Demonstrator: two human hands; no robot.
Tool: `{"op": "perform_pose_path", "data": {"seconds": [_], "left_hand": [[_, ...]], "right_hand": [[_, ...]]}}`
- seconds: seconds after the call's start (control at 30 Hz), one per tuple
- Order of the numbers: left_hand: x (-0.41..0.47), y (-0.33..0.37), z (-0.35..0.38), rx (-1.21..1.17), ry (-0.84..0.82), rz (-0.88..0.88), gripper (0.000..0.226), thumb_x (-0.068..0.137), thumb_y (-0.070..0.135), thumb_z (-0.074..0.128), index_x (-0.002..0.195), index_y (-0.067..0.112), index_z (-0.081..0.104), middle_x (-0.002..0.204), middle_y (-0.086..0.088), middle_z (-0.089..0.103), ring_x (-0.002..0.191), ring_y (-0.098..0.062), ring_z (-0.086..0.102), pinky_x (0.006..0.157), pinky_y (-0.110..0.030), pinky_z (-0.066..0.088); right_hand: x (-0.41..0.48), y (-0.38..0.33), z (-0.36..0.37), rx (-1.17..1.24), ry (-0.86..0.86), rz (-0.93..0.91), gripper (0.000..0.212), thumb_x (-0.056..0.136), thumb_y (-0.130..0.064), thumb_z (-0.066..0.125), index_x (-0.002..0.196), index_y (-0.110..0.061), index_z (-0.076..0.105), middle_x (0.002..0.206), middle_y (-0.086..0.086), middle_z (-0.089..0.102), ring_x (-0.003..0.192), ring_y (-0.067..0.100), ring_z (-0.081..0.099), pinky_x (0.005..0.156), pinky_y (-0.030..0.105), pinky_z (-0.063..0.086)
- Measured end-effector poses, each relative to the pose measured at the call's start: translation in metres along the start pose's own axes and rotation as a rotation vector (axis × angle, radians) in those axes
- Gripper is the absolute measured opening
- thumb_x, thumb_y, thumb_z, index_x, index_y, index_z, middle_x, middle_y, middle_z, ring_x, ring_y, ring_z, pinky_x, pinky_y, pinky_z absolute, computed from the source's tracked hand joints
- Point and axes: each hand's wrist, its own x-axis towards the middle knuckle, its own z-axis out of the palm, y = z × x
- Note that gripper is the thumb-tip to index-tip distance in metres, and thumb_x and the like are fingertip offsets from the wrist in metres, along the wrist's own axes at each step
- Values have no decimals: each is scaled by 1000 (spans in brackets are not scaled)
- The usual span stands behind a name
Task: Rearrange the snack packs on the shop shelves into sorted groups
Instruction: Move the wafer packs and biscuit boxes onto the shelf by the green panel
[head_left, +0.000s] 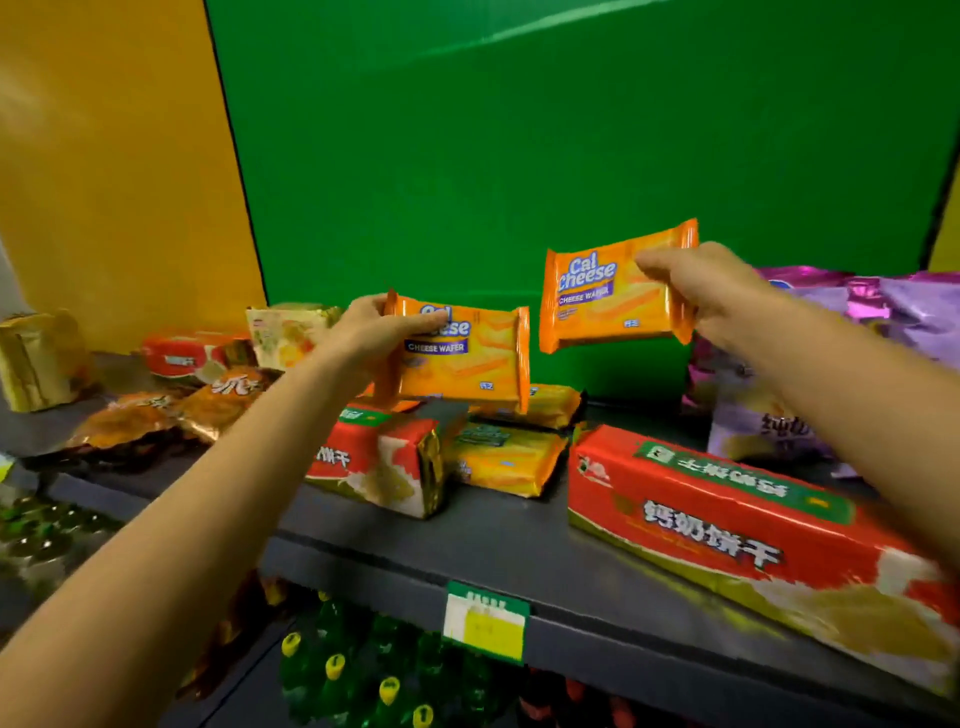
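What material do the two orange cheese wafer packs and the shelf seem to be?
Cheese wafer packs, one in the left hand and one in the right hand: probably glossy plastic film, given the crimped ends. Shelf: likely painted metal, matte dark grey.

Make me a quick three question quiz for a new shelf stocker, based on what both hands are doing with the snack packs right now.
1. True or false: each hand holds an orange Cal Cheese wafer pack.
2. Which held pack is higher? A) the left hand's B) the right hand's
3. Fill in: the long red biscuit pack at the front right lies on the ____.

Key
1. True: the left hand grips one wafer pack, the right hand the other wafer pack.
2. B.
3. Shelf: the red biscuit pack rests on the grey shelf.
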Motion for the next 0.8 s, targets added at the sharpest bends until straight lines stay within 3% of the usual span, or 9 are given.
{"op": "perform_pose_path", "data": {"seconds": [0.13, 0.23, 0.33, 0.4, 0.53, 0.6, 0.63, 0.73, 0.8], "left_hand": [[35, -21, 1, 70, -245, -111, 17, 76, 14, 72, 73, 10, 55, 47, 2, 66, 38, -7, 60, 41, -21, 53], [49, -32, 5, 105, -388, -207, 19, 78, 15, 71, 73, 9, 54, 43, 1, 65, 35, -9, 60, 38, -22, 51], [61, -40, 9, 130, -500, -266, 29, 76, 21, 73, 93, 6, 54, 51, -3, 68, 39, -12, 63, 44, -26, 55], [64, -43, 14, 159, -533, -254, 39, 76, 24, 72, 104, 5, 51, 59, -5, 69, 38, -11, 62, 42, -24, 54], [64, -49, 26, 240, -539, -192, 60, 78, 30, 71, 122, -2, 45, 83, -10, 63, 51, -14, 61, 47, -25, 50], [64, -51, 29, 337, -565, -159, 56, 77, 37, 70, 116, 0, 51, 91, -11, 62, 61, -17, 58, 54, -26, 47], [64, -51, 28, 437, -581, -112, 47, 78, 41, 68, 103, 3, 55, 90, -10, 62, 65, -18, 57, 56, -26, 44], [64, -52, 27, 772, -616, 30, 42, 82, 52, 57, 72, 12, 53, 86, -6, 60, 75, -21, 54, 56, -26, 38], [67, -57, 29, 888, -671, 82, 46, 86, 53, 50, 84, 8, 59, 99, -9, 62, 87, -24, 59, 66, -26, 40]], "right_hand": [[1, 6, 22, 8, 110, 16, 2, 89, -11, 55, 88, -10, 53, 35, -10, 60, 31, 2, 57, 30, 16, 42], [5, 16, 32, 18, 205, 5, 7, 87, -11, 57, 94, -10, 56, 67, 3, 69, 32, 1, 57, 33, 17, 47], [3, 23, 40, 38, 259, 41, 10, 89, -9, 55, 80, -13, 53, 75, 5, 58, 29, 0, 54, 32, 15, 45], [3, 27, 46, 54, 267, 66, 3, 89, -11, 54, 90, -13, 54, 80, 7, 58, 31, 1, 55, 32, 15, 45], [11, 32, 57, 6, 290, 101, 33, 88, -11, 54, 119, -2, 52, 106, 14, 61, 58, 15, 57, 38, 19, 47], [14, 33, 64, -11, 284, 117, 24, 88, -10, 52, 111, -4, 54, 120, 19, 60, 63, 16, 54, 46, 26, 50], [16, 34, 69, -28, 278, 129, 21, 89, -9, 51, 109, -4, 55, 119, 19, 61, 63, 16, 54, 47, 26, 50], [22, 37, 80, -102, 250, 162, 20, 90, -5, 48, 109, 0, 55, 99, 15, 60, 59, 15, 50, 49, 26, 46], [29, 41, 87, -159, 228, 179, 18, 90, -2, 47, 106, 0, 55, 97, 15, 59, 58, 15, 47, 55, 29, 46]]}}
